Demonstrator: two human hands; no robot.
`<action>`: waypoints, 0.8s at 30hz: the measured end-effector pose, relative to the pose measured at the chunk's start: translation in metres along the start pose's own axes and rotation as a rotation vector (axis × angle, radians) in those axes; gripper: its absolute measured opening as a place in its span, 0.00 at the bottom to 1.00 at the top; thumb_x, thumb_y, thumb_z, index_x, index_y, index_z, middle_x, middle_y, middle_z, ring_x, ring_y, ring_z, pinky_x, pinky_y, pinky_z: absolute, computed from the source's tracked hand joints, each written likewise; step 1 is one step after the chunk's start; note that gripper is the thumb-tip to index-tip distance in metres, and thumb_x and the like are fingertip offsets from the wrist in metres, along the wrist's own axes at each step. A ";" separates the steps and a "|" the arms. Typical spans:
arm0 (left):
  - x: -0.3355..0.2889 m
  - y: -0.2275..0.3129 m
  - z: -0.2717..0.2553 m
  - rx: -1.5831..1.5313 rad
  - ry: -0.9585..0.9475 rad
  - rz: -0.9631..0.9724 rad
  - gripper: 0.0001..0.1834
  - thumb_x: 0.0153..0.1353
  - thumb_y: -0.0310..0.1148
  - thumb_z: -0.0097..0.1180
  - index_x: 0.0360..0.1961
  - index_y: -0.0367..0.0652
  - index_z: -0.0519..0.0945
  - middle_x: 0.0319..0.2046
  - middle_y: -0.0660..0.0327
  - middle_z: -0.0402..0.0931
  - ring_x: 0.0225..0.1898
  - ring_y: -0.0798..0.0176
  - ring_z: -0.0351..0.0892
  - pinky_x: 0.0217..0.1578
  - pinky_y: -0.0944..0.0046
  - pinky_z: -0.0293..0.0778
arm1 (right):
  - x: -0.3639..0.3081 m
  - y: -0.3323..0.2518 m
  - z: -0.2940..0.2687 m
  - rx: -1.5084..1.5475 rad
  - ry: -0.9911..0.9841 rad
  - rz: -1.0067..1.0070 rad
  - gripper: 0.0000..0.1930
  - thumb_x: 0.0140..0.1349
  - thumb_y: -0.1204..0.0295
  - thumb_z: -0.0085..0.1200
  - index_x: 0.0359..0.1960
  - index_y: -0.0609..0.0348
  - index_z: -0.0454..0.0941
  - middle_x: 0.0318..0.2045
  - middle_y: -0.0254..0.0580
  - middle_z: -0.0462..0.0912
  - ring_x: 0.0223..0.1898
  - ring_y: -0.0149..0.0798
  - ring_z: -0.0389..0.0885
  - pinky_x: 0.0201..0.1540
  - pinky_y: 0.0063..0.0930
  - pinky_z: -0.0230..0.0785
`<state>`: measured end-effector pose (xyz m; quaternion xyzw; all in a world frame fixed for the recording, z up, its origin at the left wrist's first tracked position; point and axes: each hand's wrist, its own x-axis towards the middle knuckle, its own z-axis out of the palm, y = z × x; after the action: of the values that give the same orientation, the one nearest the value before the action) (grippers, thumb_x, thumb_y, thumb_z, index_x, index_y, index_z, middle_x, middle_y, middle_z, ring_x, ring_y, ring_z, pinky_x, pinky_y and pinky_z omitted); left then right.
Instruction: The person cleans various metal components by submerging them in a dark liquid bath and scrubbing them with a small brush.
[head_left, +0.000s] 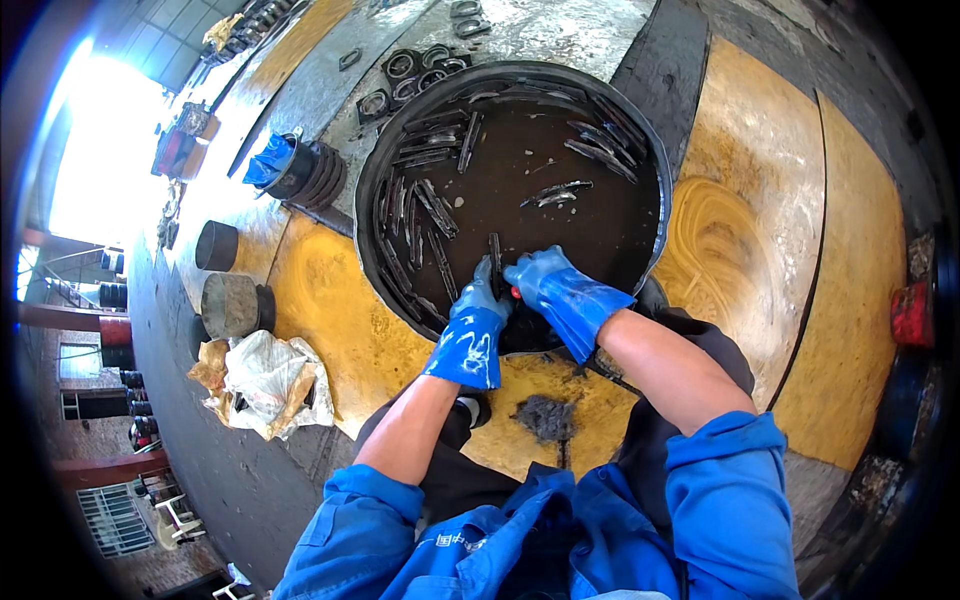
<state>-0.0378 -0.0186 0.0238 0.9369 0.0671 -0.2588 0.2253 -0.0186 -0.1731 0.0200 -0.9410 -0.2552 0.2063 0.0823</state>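
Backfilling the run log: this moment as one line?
left hand: holds dark strip; right hand: at red item; round tub: brown liquid, more strips

floor sheets (855,280), yellow and grey; brick wall (75,440), left; barred window (115,520); bright opening (100,150), upper left

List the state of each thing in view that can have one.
Left hand: gloved, gripping a dark piece
Right hand: gloved, closed on a red item, mostly hidden
Round tub: open, holding dark liquid
Other dark pieces: loose, partly in liquid
Blue sleeves: pushed up
White sack: crumpled
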 end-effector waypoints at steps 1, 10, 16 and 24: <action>-0.003 0.004 -0.002 0.069 -0.030 -0.050 0.46 0.63 0.45 0.63 0.80 0.55 0.55 0.56 0.42 0.81 0.59 0.41 0.81 0.60 0.47 0.76 | 0.000 -0.003 -0.001 0.002 0.000 0.000 0.13 0.69 0.63 0.52 0.52 0.41 0.83 0.53 0.45 0.85 0.54 0.50 0.85 0.53 0.50 0.77; 0.036 -0.040 0.014 -0.008 0.043 0.094 0.47 0.63 0.40 0.64 0.80 0.55 0.54 0.58 0.42 0.80 0.59 0.42 0.81 0.61 0.49 0.75 | 0.004 0.009 0.000 0.113 0.035 0.020 0.17 0.67 0.66 0.54 0.57 0.42 0.81 0.52 0.46 0.86 0.54 0.53 0.85 0.54 0.53 0.76; 0.055 -0.062 0.018 -0.146 -0.014 0.239 0.41 0.61 0.33 0.64 0.75 0.46 0.64 0.62 0.43 0.77 0.64 0.46 0.77 0.67 0.55 0.70 | 0.007 0.017 -0.004 0.546 -0.023 0.136 0.14 0.64 0.63 0.55 0.47 0.53 0.86 0.40 0.55 0.88 0.46 0.55 0.87 0.50 0.46 0.80; 0.041 -0.035 -0.005 -0.242 -0.033 0.172 0.33 0.66 0.36 0.62 0.72 0.43 0.70 0.64 0.47 0.77 0.66 0.48 0.76 0.68 0.57 0.68 | -0.014 0.029 0.005 0.853 -0.033 0.036 0.16 0.63 0.60 0.56 0.42 0.58 0.87 0.34 0.45 0.89 0.34 0.41 0.86 0.40 0.39 0.75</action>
<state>-0.0091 0.0154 -0.0073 0.9008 0.0135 -0.2441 0.3589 -0.0186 -0.2045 0.0131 -0.8235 -0.1318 0.3096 0.4567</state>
